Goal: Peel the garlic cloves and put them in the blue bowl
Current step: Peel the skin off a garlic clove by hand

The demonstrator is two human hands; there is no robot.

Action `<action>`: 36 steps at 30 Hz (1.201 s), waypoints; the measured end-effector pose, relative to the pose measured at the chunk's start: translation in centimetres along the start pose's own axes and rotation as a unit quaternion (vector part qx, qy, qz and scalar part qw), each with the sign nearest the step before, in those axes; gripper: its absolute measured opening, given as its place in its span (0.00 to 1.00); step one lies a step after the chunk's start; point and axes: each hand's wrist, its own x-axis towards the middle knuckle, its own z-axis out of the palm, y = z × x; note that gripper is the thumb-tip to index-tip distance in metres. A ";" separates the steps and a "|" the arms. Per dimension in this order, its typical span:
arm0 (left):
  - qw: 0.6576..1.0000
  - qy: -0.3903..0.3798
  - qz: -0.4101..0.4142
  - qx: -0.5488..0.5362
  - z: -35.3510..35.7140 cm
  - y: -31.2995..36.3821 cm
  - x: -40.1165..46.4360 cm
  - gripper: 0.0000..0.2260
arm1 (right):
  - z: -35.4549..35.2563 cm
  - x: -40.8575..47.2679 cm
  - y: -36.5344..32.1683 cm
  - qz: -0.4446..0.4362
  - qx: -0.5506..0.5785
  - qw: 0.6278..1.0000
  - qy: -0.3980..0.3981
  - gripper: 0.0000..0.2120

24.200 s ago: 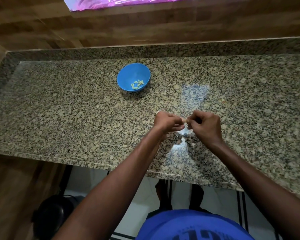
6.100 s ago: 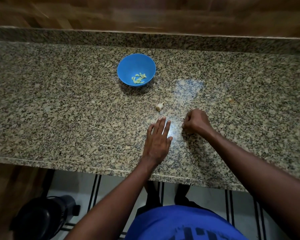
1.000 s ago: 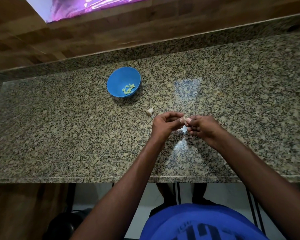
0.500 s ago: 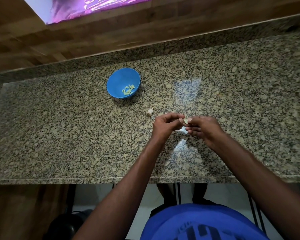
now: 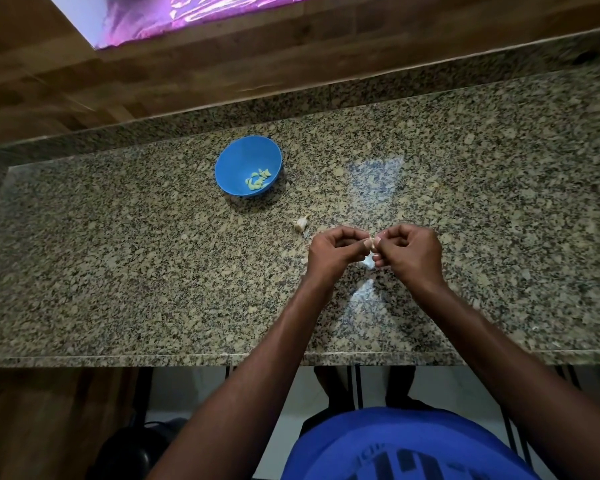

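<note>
A blue bowl stands on the granite counter and holds several peeled, pale yellow garlic cloves. An unpeeled clove lies on the counter between the bowl and my hands. My left hand and my right hand meet fingertip to fingertip over the counter, both pinching one small garlic clove that is mostly hidden by the fingers. White bits of garlic skin lie on the counter under my hands.
The granite counter runs left to right, with a raised granite lip and a wooden wall behind it. Its front edge lies close to my body. A dark round object sits on the floor below left.
My hands have stayed together on the clove and shifted only slightly, fingers working at its skin. The bowl and the loose clove have not moved.
</note>
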 end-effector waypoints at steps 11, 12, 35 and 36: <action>0.999 0.028 0.031 0.027 0.1 -0.3 -0.5 0.11 | 0.3 0.6 0.5 0.097 0.107 0.989 0.013 0.02; 0.997 0.033 0.043 0.047 0.2 -0.3 -0.6 0.10 | 0.3 0.6 0.5 0.109 0.125 0.986 0.009 0.02; 0.928 0.160 0.054 0.331 -1.5 -1.9 8.4 0.04 | 0.8 2.8 3.5 0.180 0.062 0.982 -0.011 0.03; 0.923 0.155 0.064 0.346 -1.5 -1.8 8.9 0.05 | 0.8 2.9 3.6 0.179 0.060 0.982 -0.014 0.04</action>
